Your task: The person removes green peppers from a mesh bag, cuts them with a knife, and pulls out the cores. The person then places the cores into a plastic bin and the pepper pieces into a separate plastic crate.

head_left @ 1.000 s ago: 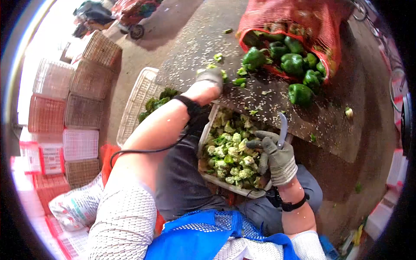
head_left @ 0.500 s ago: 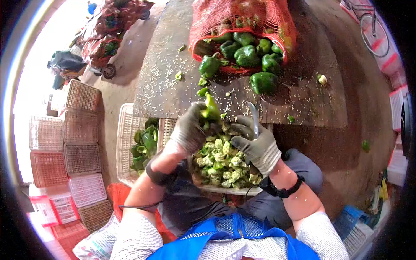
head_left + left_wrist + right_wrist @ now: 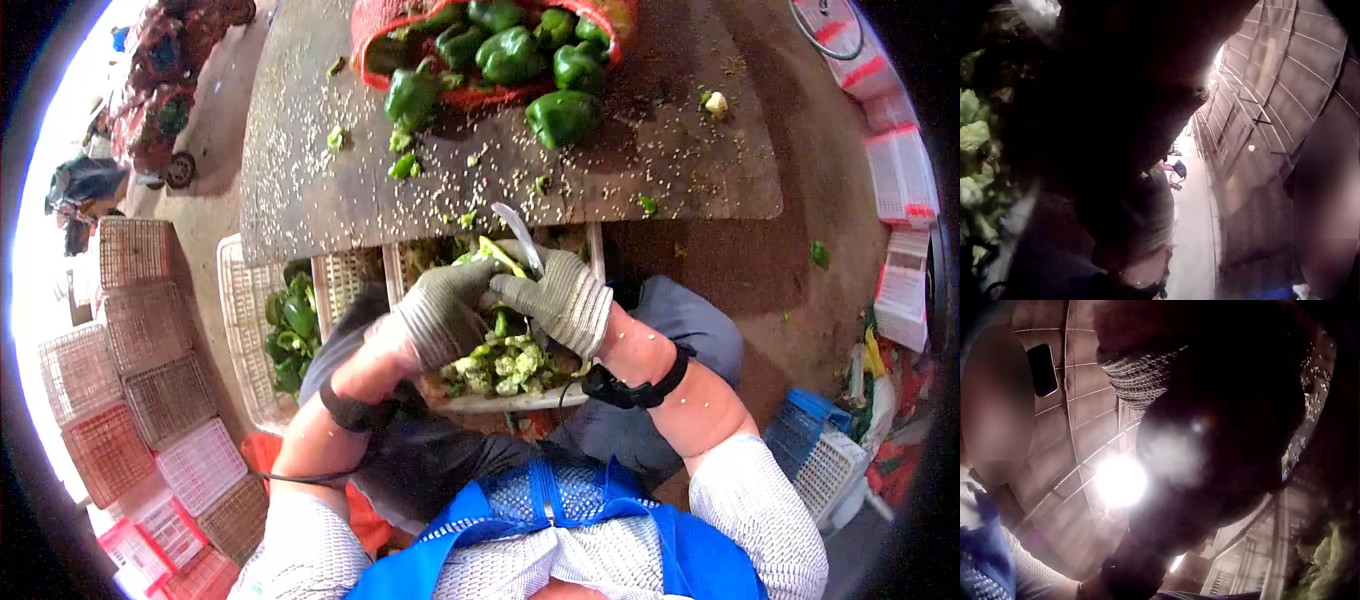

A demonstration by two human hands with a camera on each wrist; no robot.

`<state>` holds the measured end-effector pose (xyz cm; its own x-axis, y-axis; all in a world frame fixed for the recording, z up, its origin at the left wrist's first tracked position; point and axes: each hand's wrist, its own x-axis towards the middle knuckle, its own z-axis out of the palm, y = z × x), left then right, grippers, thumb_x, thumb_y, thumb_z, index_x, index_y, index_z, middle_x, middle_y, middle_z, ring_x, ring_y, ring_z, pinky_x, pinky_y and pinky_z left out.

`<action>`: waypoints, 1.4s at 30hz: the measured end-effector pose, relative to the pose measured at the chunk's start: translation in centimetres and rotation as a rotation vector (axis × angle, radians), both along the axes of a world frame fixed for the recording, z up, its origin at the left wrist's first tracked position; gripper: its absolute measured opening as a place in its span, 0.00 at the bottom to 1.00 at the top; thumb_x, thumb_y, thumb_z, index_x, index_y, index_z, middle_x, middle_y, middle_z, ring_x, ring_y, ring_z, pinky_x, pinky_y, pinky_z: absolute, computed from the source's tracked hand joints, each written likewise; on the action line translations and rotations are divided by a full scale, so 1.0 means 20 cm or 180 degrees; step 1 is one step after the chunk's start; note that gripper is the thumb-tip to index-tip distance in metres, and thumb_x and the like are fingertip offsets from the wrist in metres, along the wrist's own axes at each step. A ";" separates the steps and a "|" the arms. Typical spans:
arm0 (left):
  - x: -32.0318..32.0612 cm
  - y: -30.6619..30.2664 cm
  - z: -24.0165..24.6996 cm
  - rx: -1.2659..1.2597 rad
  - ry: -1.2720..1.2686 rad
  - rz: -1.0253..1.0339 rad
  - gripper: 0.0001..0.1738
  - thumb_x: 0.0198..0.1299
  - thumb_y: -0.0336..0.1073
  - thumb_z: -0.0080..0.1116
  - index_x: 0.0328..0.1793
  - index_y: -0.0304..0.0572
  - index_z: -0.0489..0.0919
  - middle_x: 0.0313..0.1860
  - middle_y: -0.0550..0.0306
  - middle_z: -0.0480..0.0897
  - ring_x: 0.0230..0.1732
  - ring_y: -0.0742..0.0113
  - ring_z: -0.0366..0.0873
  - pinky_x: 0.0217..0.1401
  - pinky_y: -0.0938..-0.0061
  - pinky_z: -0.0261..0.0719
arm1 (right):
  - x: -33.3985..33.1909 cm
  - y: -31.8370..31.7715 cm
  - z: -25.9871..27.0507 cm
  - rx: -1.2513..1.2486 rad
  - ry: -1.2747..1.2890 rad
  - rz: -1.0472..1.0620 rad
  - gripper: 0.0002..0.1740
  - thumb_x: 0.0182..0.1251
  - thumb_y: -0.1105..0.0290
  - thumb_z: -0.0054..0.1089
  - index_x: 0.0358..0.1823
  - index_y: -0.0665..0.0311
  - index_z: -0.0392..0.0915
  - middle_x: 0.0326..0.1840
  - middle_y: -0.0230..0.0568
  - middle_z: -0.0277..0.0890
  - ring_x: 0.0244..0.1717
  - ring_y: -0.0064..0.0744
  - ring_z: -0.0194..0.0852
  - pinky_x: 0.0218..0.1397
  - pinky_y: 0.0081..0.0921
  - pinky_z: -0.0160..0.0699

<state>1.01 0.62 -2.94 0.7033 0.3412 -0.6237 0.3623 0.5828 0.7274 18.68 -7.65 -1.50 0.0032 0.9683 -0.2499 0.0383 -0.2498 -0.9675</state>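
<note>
In the head view my gloved left hand (image 3: 450, 308) and gloved right hand (image 3: 562, 300) meet over a pale crate (image 3: 500, 404) of pepper cores (image 3: 505, 365). The left hand holds a light green pepper (image 3: 502, 256), mostly hidden by the fingers. A knife (image 3: 518, 236) is gripped in the right hand, its short blade pointing up and away beside the pepper. Both wrist views are dark; the left glove (image 3: 1147, 219) and right glove (image 3: 1138, 375) show mainly as shadowed shapes, with the pepper and knife hidden there.
A board table (image 3: 660, 180) strewn with seeds and scraps lies ahead. On it, whole green peppers (image 3: 512, 55) spill from a red mesh sack (image 3: 372, 20). Left of my legs stands a crate (image 3: 238, 330) with green pepper pieces (image 3: 292, 325). Stacked crates (image 3: 150, 360) fill the far left.
My left hand picked up a light green pepper from the table and brought it back to the right hand. The right hand kept the knife. The head view has shifted lower.
</note>
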 end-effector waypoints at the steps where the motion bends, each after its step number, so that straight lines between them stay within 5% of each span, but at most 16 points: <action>1: -0.01 0.02 0.00 -0.0043 -0.0001 -0.0161 0.20 0.53 0.25 0.61 0.55 0.41 0.79 0.41 0.61 0.84 0.43 0.73 0.77 0.44 0.77 0.78 | -0.01 0.00 -0.05 0.0178 -0.0094 0.0011 0.20 0.66 0.61 0.61 0.55 0.65 0.78 0.42 0.48 0.84 0.40 0.36 0.82 0.48 0.33 0.79; 3: -0.02 0.05 0.02 0.0115 -0.0048 -0.0477 0.25 0.48 0.17 0.63 0.56 0.41 0.79 0.44 0.64 0.83 0.46 0.78 0.74 0.48 0.79 0.76 | -0.02 0.01 -0.04 -0.0182 -0.0324 0.0134 0.24 0.65 0.59 0.62 0.59 0.64 0.77 0.41 0.50 0.83 0.40 0.39 0.82 0.47 0.33 0.79; 9: -0.11 0.22 0.23 0.1953 -0.0746 -0.1019 0.20 0.58 0.33 0.70 0.55 0.43 0.78 0.46 0.62 0.83 0.46 0.77 0.78 0.50 0.78 0.79 | 0.00 0.04 0.03 -0.0609 0.0687 -0.0014 0.26 0.65 0.62 0.60 0.64 0.64 0.75 0.42 0.36 0.83 0.39 0.22 0.78 0.44 0.25 0.79; 10: -0.15 0.21 0.30 0.0614 -0.0825 -0.0244 0.22 0.57 0.40 0.73 0.53 0.43 0.76 0.43 0.63 0.82 0.45 0.76 0.78 0.49 0.77 0.79 | -0.01 0.03 0.02 -0.0370 0.0896 -0.0185 0.26 0.65 0.63 0.59 0.63 0.67 0.75 0.40 0.33 0.82 0.39 0.24 0.78 0.43 0.23 0.79; 13: -0.19 0.25 0.37 0.1547 -0.1128 -0.0193 0.25 0.54 0.44 0.76 0.50 0.42 0.74 0.41 0.65 0.80 0.43 0.77 0.76 0.48 0.76 0.79 | 0.00 0.05 0.03 -0.0766 0.0845 -0.0157 0.26 0.65 0.66 0.60 0.63 0.69 0.74 0.44 0.33 0.81 0.43 0.23 0.77 0.47 0.21 0.77; 14: -0.21 0.22 0.38 0.0380 -0.1375 0.0140 0.23 0.54 0.43 0.76 0.47 0.42 0.75 0.41 0.65 0.80 0.44 0.77 0.76 0.49 0.76 0.78 | 0.01 0.06 0.06 -0.0959 0.0793 -0.0123 0.26 0.65 0.67 0.60 0.64 0.70 0.73 0.49 0.35 0.80 0.48 0.23 0.77 0.53 0.22 0.76; 16: -0.23 0.22 0.37 0.1206 -0.0989 -0.0589 0.20 0.53 0.42 0.75 0.44 0.41 0.77 0.40 0.64 0.80 0.42 0.74 0.78 0.49 0.75 0.78 | 0.02 0.05 0.07 -0.0993 0.0701 -0.0312 0.24 0.66 0.69 0.59 0.62 0.71 0.74 0.45 0.35 0.82 0.42 0.21 0.79 0.46 0.18 0.80; 19: -0.18 0.14 0.34 0.0419 -0.0470 -0.1283 0.29 0.44 0.45 0.79 0.49 0.40 0.80 0.41 0.58 0.84 0.44 0.69 0.80 0.48 0.71 0.79 | 0.06 0.04 0.13 -0.1098 0.0709 -0.0884 0.17 0.66 0.69 0.58 0.52 0.70 0.77 0.22 0.28 0.74 0.15 0.17 0.66 0.16 0.16 0.65; 22: -0.14 0.04 0.31 0.2093 0.0252 -0.1979 0.35 0.41 0.46 0.81 0.54 0.39 0.79 0.44 0.54 0.85 0.47 0.66 0.81 0.53 0.69 0.78 | 0.08 0.04 0.13 -0.0895 0.0714 -0.1044 0.18 0.66 0.68 0.59 0.54 0.69 0.77 0.21 0.29 0.74 0.14 0.17 0.67 0.16 0.17 0.65; 25: -0.17 0.06 0.32 0.3666 -0.0002 -0.0071 0.39 0.36 0.41 0.83 0.58 0.44 0.79 0.50 0.47 0.83 0.49 0.54 0.83 0.53 0.66 0.81 | 0.06 0.05 0.16 -0.0853 0.0377 -0.1067 0.17 0.66 0.67 0.59 0.53 0.68 0.78 0.22 0.29 0.75 0.15 0.17 0.67 0.16 0.16 0.65; 28: -0.07 0.11 0.35 0.6013 -0.0058 -0.1184 0.34 0.41 0.44 0.75 0.58 0.54 0.79 0.61 0.54 0.78 0.68 0.50 0.71 0.74 0.46 0.63 | 0.04 0.03 0.17 -0.0962 0.0688 -0.0808 0.17 0.67 0.64 0.60 0.52 0.66 0.79 0.21 0.28 0.75 0.15 0.16 0.67 0.17 0.16 0.64; 29: -0.07 0.12 0.25 0.6014 -0.0113 -0.1643 0.28 0.46 0.46 0.70 0.57 0.58 0.79 0.65 0.56 0.76 0.73 0.48 0.65 0.77 0.38 0.52 | 0.03 0.03 0.17 -0.1037 0.0914 -0.0746 0.17 0.67 0.63 0.61 0.52 0.66 0.80 0.20 0.27 0.74 0.15 0.16 0.67 0.17 0.16 0.64; 32: -0.12 0.16 0.15 0.4836 -0.0941 -0.1191 0.23 0.45 0.35 0.71 0.50 0.50 0.79 0.58 0.56 0.81 0.68 0.44 0.71 0.72 0.51 0.68 | 0.03 0.01 0.20 -0.1166 0.1000 -0.0703 0.25 0.67 0.49 0.60 0.51 0.66 0.80 0.24 0.30 0.76 0.15 0.16 0.65 0.17 0.16 0.64; 33: -0.15 0.12 0.21 0.4349 -0.1179 -0.0619 0.21 0.48 0.32 0.72 0.50 0.45 0.80 0.55 0.54 0.82 0.63 0.50 0.76 0.65 0.60 0.76 | 0.03 0.01 0.16 -0.0725 0.1290 -0.0855 0.24 0.70 0.53 0.60 0.53 0.68 0.80 0.39 0.32 0.83 0.25 0.15 0.73 0.25 0.16 0.71; 37: -0.44 -0.02 0.25 0.0699 -0.1355 0.1738 0.22 0.60 0.39 0.69 0.58 0.39 0.78 0.52 0.61 0.83 0.52 0.68 0.81 0.59 0.70 0.79 | 0.10 -0.06 0.24 -0.0345 0.1916 -0.0101 0.31 0.71 0.45 0.57 0.57 0.69 0.77 0.46 0.43 0.84 0.24 0.21 0.77 0.21 0.18 0.70; 42: -1.05 -0.05 0.34 0.0896 -0.1482 0.2853 0.26 0.65 0.42 0.63 0.67 0.41 0.73 0.60 0.55 0.79 0.59 0.60 0.78 0.64 0.62 0.78 | 0.09 -0.07 0.24 -0.0072 0.1404 -0.0299 0.31 0.71 0.47 0.58 0.55 0.71 0.79 0.37 0.47 0.86 0.33 0.29 0.83 0.37 0.23 0.79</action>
